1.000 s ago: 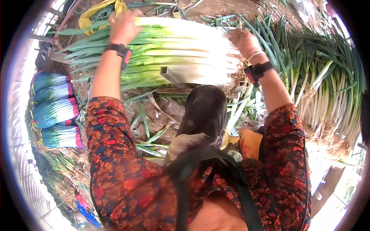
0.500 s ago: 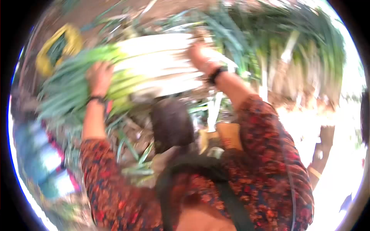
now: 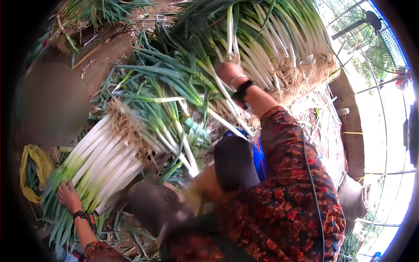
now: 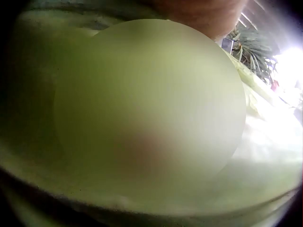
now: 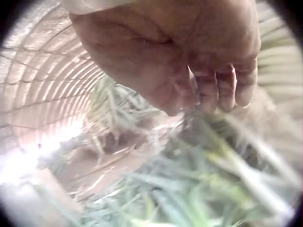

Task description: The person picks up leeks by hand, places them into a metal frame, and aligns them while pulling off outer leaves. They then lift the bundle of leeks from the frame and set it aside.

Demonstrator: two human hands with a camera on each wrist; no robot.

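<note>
A flat row of long green onions [image 3: 102, 159], with white stems and shaggy roots, lies at the left in the head view. My left hand [image 3: 70, 197] rests on its green part, fingers laid across the stalks. In the left wrist view pale green stalks [image 4: 270, 137] fill the picture below the hand, much of it blurred. Further right, my right hand [image 3: 229, 73] reaches to a big pile of green onions [image 3: 262, 39], close by one stalk's roots. The right wrist view has its palm [image 5: 180, 38] above loose leaves, with nothing gripped.
Loose green onions [image 3: 174, 109] lie scattered between row and pile. A yellow bag [image 3: 32, 174] is at the left edge, and another heap [image 3: 94, 17] stands at the back left. At the right are a fan [image 3: 371, 22] and a wire fence.
The head view has swung right. My right hand has left the root end of the row and moved over to the pile; my left hand stays on the row, nearer its green end.
</note>
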